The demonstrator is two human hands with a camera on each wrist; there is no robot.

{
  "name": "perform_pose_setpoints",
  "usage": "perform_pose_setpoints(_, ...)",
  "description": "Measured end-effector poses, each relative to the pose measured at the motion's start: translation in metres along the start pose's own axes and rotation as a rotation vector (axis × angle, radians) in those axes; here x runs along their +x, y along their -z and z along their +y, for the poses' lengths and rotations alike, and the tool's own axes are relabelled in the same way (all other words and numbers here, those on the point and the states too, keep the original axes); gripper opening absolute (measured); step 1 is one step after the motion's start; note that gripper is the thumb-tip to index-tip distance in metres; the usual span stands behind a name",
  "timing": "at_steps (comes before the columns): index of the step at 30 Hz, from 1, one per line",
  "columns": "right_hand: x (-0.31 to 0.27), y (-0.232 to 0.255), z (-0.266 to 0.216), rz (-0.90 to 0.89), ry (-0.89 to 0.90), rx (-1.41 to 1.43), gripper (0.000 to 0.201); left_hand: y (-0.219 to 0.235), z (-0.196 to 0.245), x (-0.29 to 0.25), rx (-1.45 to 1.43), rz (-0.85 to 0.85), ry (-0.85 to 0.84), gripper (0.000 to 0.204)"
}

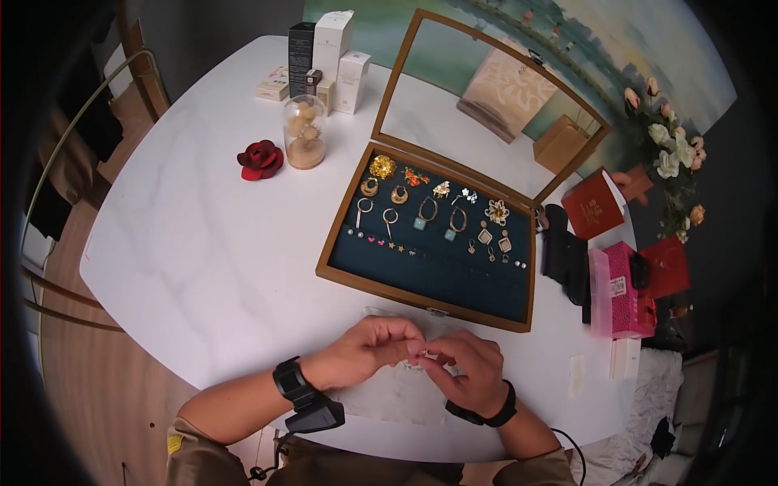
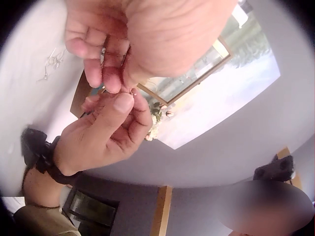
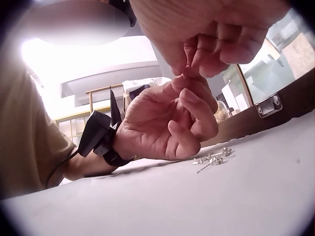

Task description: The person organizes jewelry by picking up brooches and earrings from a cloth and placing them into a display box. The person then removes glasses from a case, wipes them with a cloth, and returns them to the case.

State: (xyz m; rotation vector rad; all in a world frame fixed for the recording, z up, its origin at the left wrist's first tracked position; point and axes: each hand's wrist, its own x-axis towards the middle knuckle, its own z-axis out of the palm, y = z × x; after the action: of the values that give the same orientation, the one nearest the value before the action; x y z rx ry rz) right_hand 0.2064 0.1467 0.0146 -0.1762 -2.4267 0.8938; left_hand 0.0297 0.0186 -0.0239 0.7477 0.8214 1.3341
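Note:
Over the front of the table both hands meet fingertip to fingertip at a tiny, shiny stud-like earring (image 2: 133, 92), mostly covered by the fingers. My right hand (image 1: 474, 373) pinches it between thumb and index finger. From the other side my left hand (image 1: 369, 350) also pinches at it, thumb against the fingers. Below the hands lie silvery earrings (image 3: 215, 158) with thin pins, loose on the white surface. Just beyond stands an open wooden jewellery box (image 1: 421, 304), its dark green lining holding rows of earrings: hoops, flowers, drops and small studs.
The box's glass lid (image 1: 486, 93) leans back, raised. At its right are a black pouch (image 1: 563, 259), a red box (image 1: 594, 202) and a pink case (image 1: 624, 292). Cosmetic boxes (image 1: 332, 49), a glass dome (image 1: 305, 134) and a red fabric flower (image 1: 261, 159) stand at the back left.

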Motion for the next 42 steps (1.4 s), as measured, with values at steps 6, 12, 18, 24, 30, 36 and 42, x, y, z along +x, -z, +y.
perform_pose_setpoints(6, 0.0, 0.003, 0.001, -0.005, 0.011, -0.01, 0.027, 0.002, -0.002, 0.001, 0.01, 0.011, 0.011, 0.017)
perform_pose_setpoints(12, 0.0, 0.004, 0.002, -0.013, 0.051, -0.02, 0.023, 0.003, 0.0, 0.0, -0.011, 0.025, 0.056, 0.017)
perform_pose_setpoints(18, 0.0, 0.005, 0.0, -0.029, 0.039, -0.032, 0.027, 0.003, -0.001, 0.0, -0.009, 0.009, 0.032, 0.017)
perform_pose_setpoints(24, -0.001, 0.005, 0.003, -0.012, 0.125, -0.072, 0.028, 0.002, 0.0, -0.001, -0.006, 0.004, 0.033, 0.016)
perform_pose_setpoints(30, 0.001, 0.009, 0.0, -0.05, 0.126, -0.102, 0.028, 0.002, -0.003, 0.0, -0.022, -0.02, -0.023, 0.015)
perform_pose_setpoints(36, 0.003, 0.009, 0.0, -0.046, 0.172, -0.17, 0.028, 0.0, -0.001, 0.0, -0.002, 0.002, 0.012, 0.01)
perform_pose_setpoints(42, 0.012, 0.013, -0.004, -0.065, 0.187, -0.19, 0.028, -0.001, 0.0, -0.001, 0.051, -0.016, -0.008, 0.014)
